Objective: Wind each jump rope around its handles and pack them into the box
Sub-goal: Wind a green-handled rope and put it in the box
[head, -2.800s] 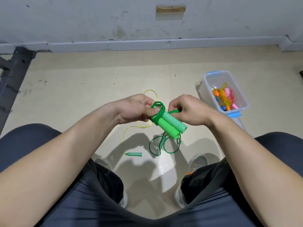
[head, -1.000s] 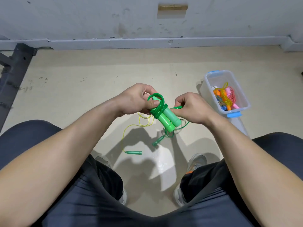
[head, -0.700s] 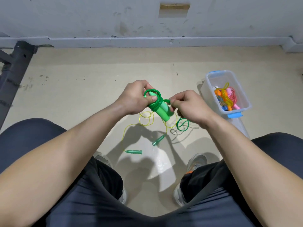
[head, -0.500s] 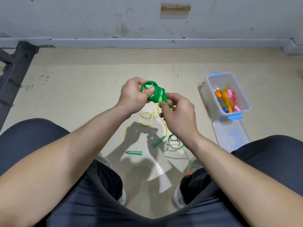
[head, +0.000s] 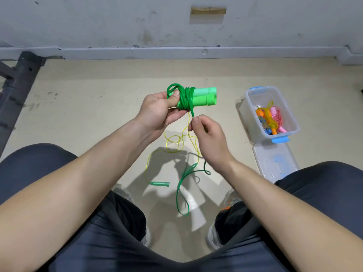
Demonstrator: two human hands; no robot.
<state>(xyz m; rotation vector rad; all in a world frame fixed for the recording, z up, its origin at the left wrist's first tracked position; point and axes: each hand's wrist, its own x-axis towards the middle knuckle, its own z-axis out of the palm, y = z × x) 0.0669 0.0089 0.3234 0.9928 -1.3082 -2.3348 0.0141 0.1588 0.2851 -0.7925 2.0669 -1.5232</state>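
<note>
My left hand grips the two green handles of a jump rope, held side by side and pointing right. Dark green cord is coiled several times around them. My right hand pinches the free cord just below the coil; the rest of the cord hangs in a loop to the floor. A yellow rope with small green handles lies loose on the floor beneath my hands. The clear box at right holds wound orange, yellow and pink ropes.
The box's lid lies flat on the floor just in front of the box. A dark metal frame stands at the far left. The wall's baseboard runs across the back. My knees and shoes frame the lower view.
The handles have been raised and turned to point right. More green cord is wound on them, and the hanging loop is shorter. My right hand dropped below the coil.
</note>
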